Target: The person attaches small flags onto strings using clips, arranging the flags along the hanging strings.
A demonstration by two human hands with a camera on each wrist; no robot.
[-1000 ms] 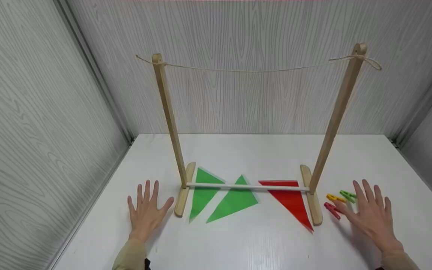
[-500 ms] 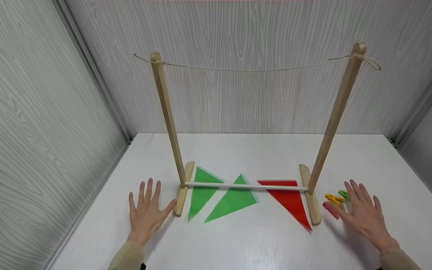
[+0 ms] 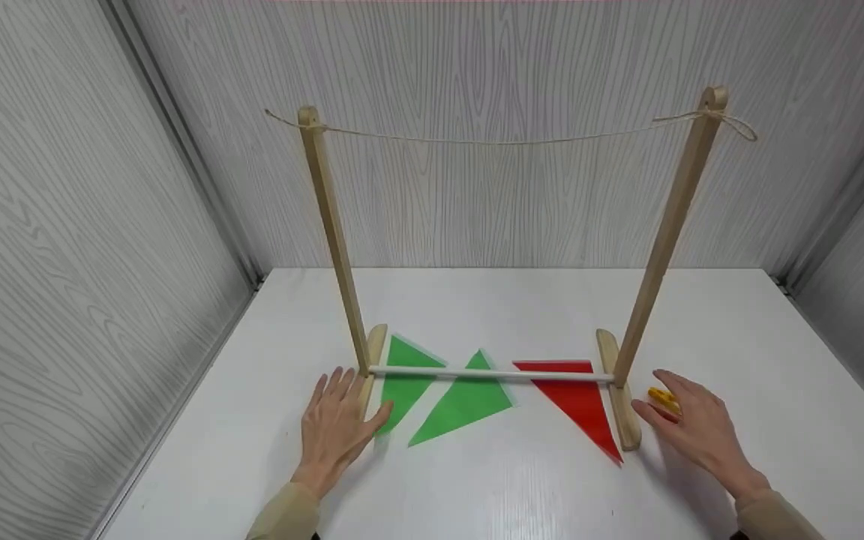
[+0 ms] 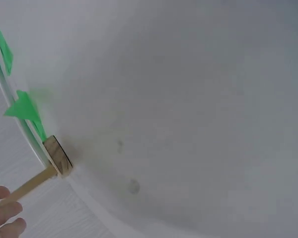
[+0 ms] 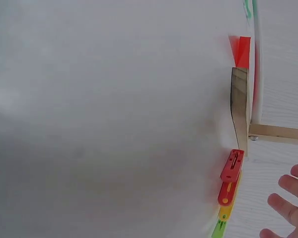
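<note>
My left hand point(image 3: 334, 427) is over the left foot of a wooden stand, fingers extended, the thumb over the corner of a green triangular flag point(image 3: 406, 382). Whether it touches either cannot be told. On the right, my right hand point(image 3: 700, 431) hovers with bent, spread fingers over small clothespins, holding nothing. A yellow clothespin point(image 3: 663, 398) peeks out beside its thumb. In the right wrist view a red clothespin point(image 5: 232, 168) and a green clothespin point(image 5: 218, 229) lie in a row by the stand's foot point(image 5: 240, 94). The hand covers most of them in the head view.
Two tall wooden posts point(image 3: 334, 247) bear a sagging string point(image 3: 492, 142), joined below by a white rod point(image 3: 492, 373). Another green triangular flag point(image 3: 462, 412) and a red triangular flag point(image 3: 582, 412) lie under the rod on the white table point(image 3: 507, 487). Grey panels point(image 3: 507, 202) enclose it.
My left hand has moved right, from beside the stand to over its left foot. My right hand has shifted left over the clothespins, its fingers now more bent.
</note>
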